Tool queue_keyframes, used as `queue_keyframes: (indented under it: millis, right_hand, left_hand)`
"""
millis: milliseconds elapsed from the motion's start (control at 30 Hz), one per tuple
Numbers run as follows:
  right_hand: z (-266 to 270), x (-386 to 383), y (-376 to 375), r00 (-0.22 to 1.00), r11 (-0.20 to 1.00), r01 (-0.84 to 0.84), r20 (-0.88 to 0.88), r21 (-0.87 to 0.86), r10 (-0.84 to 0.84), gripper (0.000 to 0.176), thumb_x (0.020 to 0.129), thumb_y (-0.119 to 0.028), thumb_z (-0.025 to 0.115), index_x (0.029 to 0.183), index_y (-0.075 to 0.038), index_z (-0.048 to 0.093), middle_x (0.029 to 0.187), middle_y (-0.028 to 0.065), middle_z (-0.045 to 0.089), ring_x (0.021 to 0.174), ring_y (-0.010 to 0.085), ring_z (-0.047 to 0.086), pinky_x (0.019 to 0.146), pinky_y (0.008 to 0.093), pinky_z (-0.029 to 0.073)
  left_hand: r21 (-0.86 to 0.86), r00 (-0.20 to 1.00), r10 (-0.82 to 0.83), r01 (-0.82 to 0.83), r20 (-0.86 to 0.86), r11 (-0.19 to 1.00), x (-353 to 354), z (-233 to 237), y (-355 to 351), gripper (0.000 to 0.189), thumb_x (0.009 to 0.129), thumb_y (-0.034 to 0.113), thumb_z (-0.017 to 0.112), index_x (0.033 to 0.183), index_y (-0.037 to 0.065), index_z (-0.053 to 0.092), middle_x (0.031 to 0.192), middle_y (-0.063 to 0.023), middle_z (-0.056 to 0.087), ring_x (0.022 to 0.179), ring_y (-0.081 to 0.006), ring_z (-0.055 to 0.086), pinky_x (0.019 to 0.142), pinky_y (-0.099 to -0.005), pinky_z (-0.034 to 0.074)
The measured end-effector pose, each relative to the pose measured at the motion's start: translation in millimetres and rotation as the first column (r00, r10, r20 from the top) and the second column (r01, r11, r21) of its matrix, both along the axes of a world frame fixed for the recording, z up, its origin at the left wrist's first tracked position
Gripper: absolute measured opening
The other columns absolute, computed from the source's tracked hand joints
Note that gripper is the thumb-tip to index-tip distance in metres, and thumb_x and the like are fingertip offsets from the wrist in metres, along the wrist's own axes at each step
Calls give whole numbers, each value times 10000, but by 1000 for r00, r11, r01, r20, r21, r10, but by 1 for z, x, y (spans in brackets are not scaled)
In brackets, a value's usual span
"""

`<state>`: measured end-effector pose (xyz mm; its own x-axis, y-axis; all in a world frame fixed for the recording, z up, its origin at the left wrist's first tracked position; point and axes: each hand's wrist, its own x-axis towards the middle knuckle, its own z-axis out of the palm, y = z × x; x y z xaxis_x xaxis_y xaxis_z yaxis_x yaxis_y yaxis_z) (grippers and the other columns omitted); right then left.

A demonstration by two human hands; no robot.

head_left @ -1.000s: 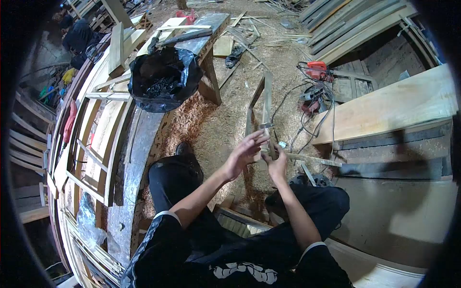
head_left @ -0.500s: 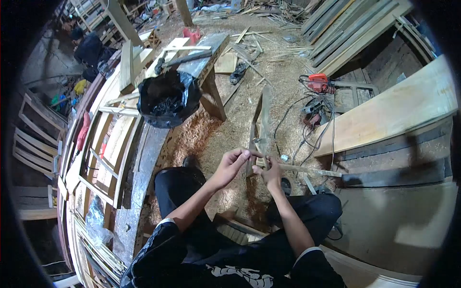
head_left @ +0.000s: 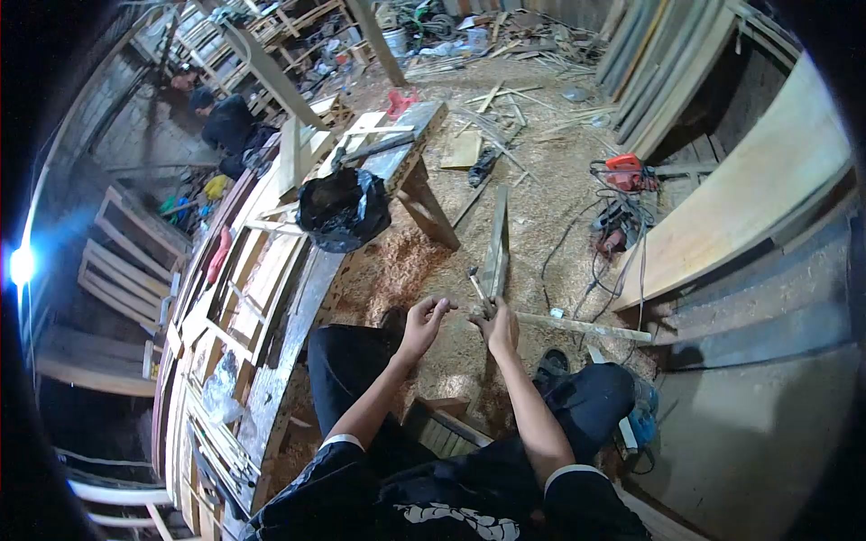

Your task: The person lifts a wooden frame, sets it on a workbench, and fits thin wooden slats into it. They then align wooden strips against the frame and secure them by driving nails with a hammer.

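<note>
My right hand (head_left: 498,328) is closed around the handle of what looks like a small hammer (head_left: 476,281), its dark head pointing up and away from me. Something dark and small shows at that hand's fingertips, too small to name. To its left, my left hand (head_left: 420,332) is raised with thumb and fingers pinched together; whatever they hold, if anything, cannot be made out. The hands are apart. Just beyond them a long wooden beam (head_left: 497,236) extends away from me over the shavings. A thin wooden strip (head_left: 586,326) runs to the right behind my right hand.
On the left stands a workbench (head_left: 298,311) with wooden frames and a black plastic bag (head_left: 344,212). A red power tool (head_left: 629,171) with tangled cords lies at right, near a wide board (head_left: 740,194). Another person (head_left: 230,126) is at the far left.
My hands have drawn apart; before, they met at a small brown piece. The left fingers have curled in. My view has shifted, so the surroundings sit further right, and a bright lamp shows at left.
</note>
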<state>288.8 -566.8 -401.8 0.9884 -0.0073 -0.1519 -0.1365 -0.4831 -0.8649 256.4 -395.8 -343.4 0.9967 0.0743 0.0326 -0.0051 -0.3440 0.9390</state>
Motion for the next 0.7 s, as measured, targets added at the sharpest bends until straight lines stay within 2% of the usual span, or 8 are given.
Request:
queue_keyframes:
  millis: [67,167,233,300,367,467,633,700]
  right_hand:
    - [-2,-5,7,988,999,0,157,53,-8,537,732,-370,851,1106,-45,644,900,196,706,871,368,681,736,463,507]
    - [2,1,19,994,998,-45,102,37,41,519,775,-411,813,1107,-50,643,883,185,709,858,382,680,725,475,506]
    - [-5,3,32,983,997,-60,173,-50,68,504,808,-447,776,1105,-61,645,876,169,712,851,388,679,718,483,503]
    - [-12,1,42,991,989,-112,64,-98,119,410,854,-372,736,1101,-64,628,1037,168,674,973,374,640,768,497,494]
    - [-16,-6,43,987,981,-114,96,-157,130,363,858,-324,727,1100,-73,628,1026,171,675,959,384,641,768,501,493]
    - [-7,-7,49,971,974,-132,171,-182,164,251,866,-172,697,1094,-91,629,945,186,684,896,415,646,751,506,488]
    - [-2,-1,75,962,968,-207,153,-142,228,240,880,-178,693,1087,-76,628,951,189,691,889,405,652,729,487,492]
    - [3,1,87,953,958,-229,163,-172,257,255,893,-195,686,1111,-77,621,969,179,694,890,399,655,732,482,492]
  left_hand:
    - [-8,998,54,-55,-14,998,-6,-3,6,320,1032,249,539,984,-31,685,923,-41,695,870,-100,590,806,-276,469]
    - [-12,995,95,-95,-18,995,-11,-4,20,331,1031,263,542,976,-26,692,893,-37,687,829,-97,581,759,-280,463]
    - [-31,991,124,-126,-42,992,-13,-11,31,333,1016,271,569,977,-39,683,887,-53,711,850,-84,618,772,-270,491]
    - [-11,990,138,-139,-32,990,-10,-20,48,342,1017,282,562,974,-37,678,894,-62,712,849,-108,631,779,-287,497]
    - [86,989,146,-145,-1,986,-11,-31,59,346,1023,282,541,980,-34,675,901,-91,707,874,-138,642,795,-307,500]
    - [-46,987,158,-159,-9,986,-18,-49,67,355,1031,286,516,1008,-36,665,917,-116,699,886,-166,640,803,-326,497]
    - [-106,985,162,-167,-52,980,-35,-60,89,367,1037,298,494,1052,-39,641,944,-138,692,889,-194,636,822,-345,489]
    - [-58,968,204,-215,-149,975,-39,-64,97,363,1040,296,489,1043,-33,642,933,-140,684,892,-188,630,828,-344,488]
